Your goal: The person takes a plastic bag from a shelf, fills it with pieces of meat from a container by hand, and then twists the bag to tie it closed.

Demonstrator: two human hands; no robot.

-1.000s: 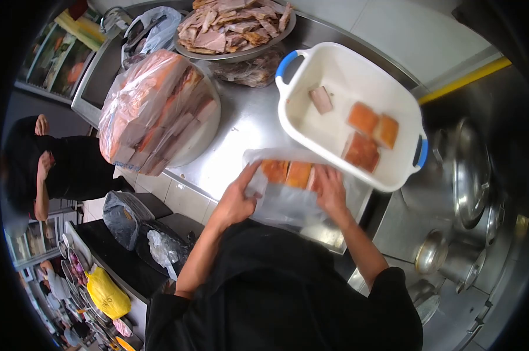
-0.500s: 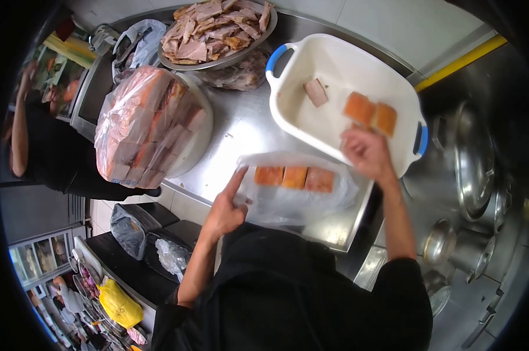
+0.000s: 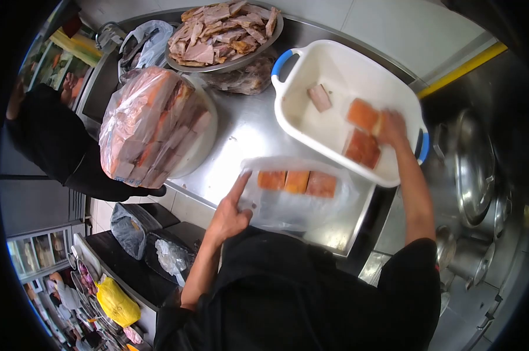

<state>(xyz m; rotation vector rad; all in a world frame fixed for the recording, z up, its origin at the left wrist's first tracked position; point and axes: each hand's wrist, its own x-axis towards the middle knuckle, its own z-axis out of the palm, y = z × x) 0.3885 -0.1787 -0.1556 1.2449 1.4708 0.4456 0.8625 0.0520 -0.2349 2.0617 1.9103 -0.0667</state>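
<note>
My left hand has its index finger stretched out against the left edge of a clear plastic bag, with its thumb apart. A row of 3 pork belly pieces lies in the bag. Inside the white tub, my right hand is closed over a piece of pork belly, mostly hidden and slightly blurred. Beside that hand are an orange-brown pork belly piece and darker reddish pork belly. A smaller pale piece of meat sits farther left in the tub.
Pale meat slices fill a metal bowl at the back of the steel table. A large plastic-wrapped stack of meat stands to the left. Lidded steel pots are at the right. Another person stands at far left.
My right hand has moved up and right within the tub, uncovering reddish pork belly and closing over the rightmost piece. My left hand stays at the bag's edge.
</note>
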